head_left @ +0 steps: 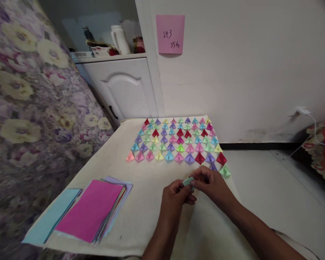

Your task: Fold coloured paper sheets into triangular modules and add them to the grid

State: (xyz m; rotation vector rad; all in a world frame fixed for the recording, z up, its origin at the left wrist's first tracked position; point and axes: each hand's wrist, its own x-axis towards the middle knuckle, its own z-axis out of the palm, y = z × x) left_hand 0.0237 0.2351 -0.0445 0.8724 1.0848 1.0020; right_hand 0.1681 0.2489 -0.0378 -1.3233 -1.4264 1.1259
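My left hand [176,196] and my right hand [212,184] meet above the near middle of the table [141,216]. Both pinch one small light-blue folded paper piece [188,181] between their fingertips. Just beyond the hands lie several rows of small folded paper shapes [178,141] in many colours, laid out in a grid. A green one [225,171] and a purple one [213,167] sit closest to my right hand.
A stack of coloured paper sheets with a magenta sheet [90,209] on top lies at the near left, beside a light-blue sheet [52,216]. A floral cloth [29,108] rises on the left. Behind are a white cabinet [124,86] and a pink note [170,34] on the wall.
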